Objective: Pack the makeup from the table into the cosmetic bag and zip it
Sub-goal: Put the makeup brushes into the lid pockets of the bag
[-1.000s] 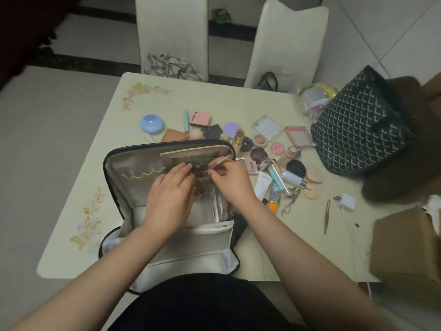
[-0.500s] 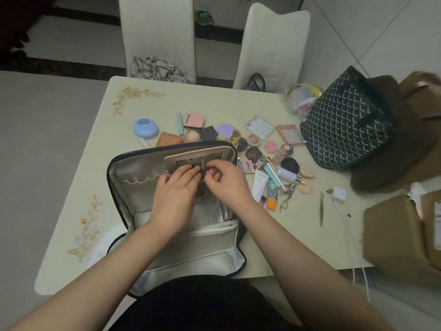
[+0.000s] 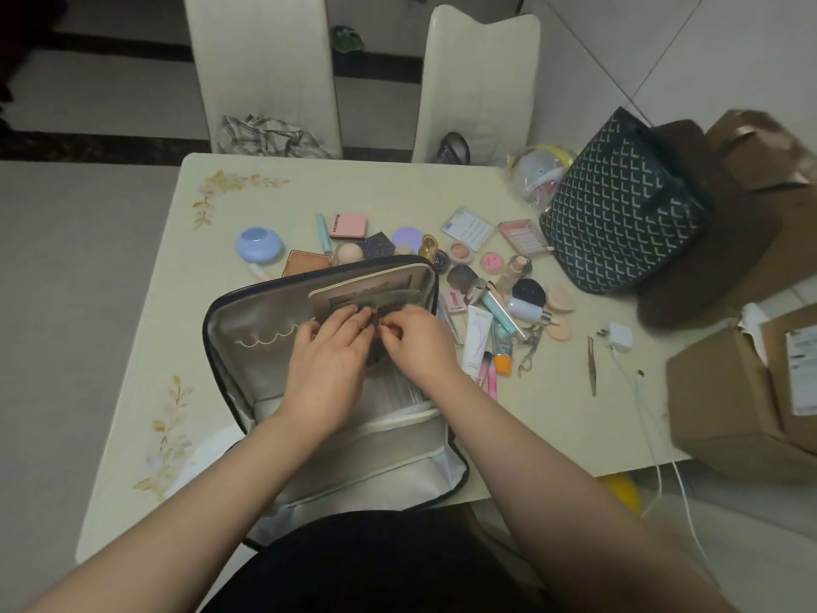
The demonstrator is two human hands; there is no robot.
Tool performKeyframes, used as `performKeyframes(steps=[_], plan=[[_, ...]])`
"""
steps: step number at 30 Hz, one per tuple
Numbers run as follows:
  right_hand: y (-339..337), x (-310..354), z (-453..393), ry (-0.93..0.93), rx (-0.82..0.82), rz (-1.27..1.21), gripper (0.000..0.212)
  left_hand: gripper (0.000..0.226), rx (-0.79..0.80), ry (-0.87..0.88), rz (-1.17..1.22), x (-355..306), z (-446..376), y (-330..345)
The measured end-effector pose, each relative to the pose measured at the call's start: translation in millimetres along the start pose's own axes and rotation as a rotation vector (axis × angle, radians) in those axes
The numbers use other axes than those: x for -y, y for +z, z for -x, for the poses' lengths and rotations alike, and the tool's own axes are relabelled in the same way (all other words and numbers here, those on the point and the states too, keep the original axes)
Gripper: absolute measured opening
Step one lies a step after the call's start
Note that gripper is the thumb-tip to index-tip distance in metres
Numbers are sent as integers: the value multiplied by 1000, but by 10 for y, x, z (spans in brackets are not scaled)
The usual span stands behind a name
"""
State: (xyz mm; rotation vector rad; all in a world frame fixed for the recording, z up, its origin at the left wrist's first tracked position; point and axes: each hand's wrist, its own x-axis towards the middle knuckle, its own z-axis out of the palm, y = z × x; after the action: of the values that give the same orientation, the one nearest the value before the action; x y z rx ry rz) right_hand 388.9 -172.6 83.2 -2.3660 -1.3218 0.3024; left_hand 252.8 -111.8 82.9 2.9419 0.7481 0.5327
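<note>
The cosmetic bag lies open at the near edge of the desk, its dark-trimmed lid tipped back and its pale lining showing. Both hands work close together inside it, near the pocket on the lid. The left hand lies with fingers reaching forward onto the pocket edge; the right hand has its fingertips drawn together, pinching something small and dark that is too hidden to name. The two hands almost touch at the fingertips.

Just right of the bag lies a heap of makeup: a white tube, a brush and round puffs. Tweezers and a white charger lie further right. Beyond the bag sit a pink compact and a blue round case. A patterned dark tote stands at the far right, and two white chairs stand behind the desk.
</note>
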Motion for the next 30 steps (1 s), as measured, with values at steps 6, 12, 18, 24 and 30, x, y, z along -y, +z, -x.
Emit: performKeyframes(steps=[6, 12, 18, 24, 30], plan=[[-46, -80, 55, 36, -51, -195, 22, 33, -54, 47, -35, -126, -30, 26], [-414, -845, 369, 361, -300, -421, 13, 47, 120, 48, 81, -541, -126, 165], [-571, -2030, 716, 786, -269, -332, 29, 66, 324, -70, 91, -998, -176, 413], [-540, -2667, 761, 905, -137, -156, 43, 77, 332, -123, -74, -1240, -257, 600], [-467, -2990, 574, 936, -61, -21, 36, 73, 323, -163, -134, -1322, -250, 678]])
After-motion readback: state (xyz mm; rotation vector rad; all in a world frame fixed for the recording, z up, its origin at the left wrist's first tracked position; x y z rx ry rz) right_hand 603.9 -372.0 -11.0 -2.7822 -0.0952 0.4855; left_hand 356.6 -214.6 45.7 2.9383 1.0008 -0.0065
